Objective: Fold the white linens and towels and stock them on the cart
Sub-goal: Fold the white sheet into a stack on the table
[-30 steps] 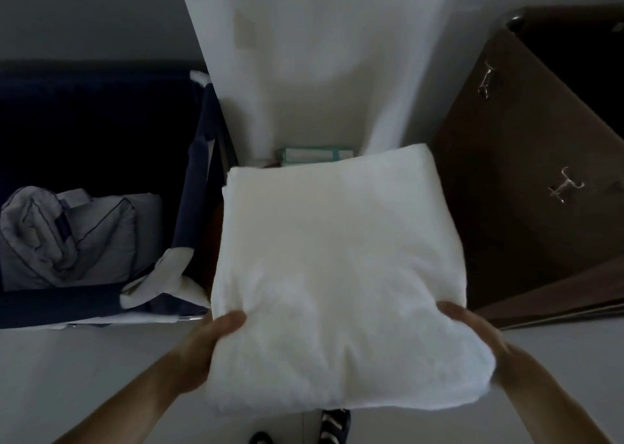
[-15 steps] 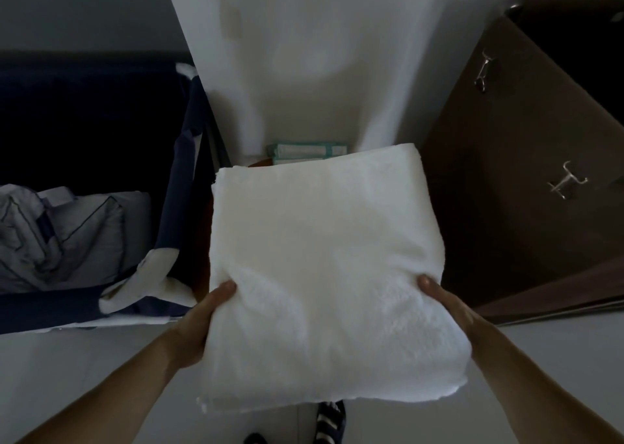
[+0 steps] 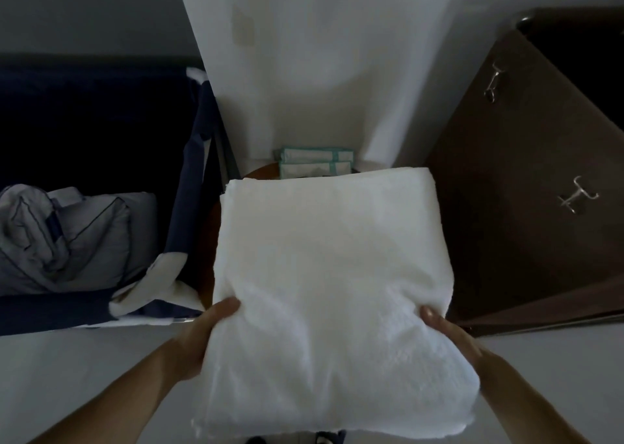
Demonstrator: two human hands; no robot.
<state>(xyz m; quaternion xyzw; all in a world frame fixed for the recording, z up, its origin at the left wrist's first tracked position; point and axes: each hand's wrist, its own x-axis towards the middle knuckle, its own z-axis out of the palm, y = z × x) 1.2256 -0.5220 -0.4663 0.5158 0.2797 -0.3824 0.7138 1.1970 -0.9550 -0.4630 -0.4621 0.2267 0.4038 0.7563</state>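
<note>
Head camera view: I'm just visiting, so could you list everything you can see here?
folded towel: one, white, centre, held at its near corners
packets: two, teal and white, stacked behind the towel
fabric bin: one, navy, left
crumpled linen: one heap, pale grey with dark piping, inside the bin
wooden panel: one, dark brown, right
hooks: two, silver, on the panel
left hand: grips the towel's left side
right hand: grips the towel's right side

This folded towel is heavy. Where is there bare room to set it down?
Bare pale floor lies between the navy bin and the left hand, and again below the brown panel beside the right hand. Crowded: grey bedding fills the bin's near left, and teal packets sit beyond the towel.
</note>
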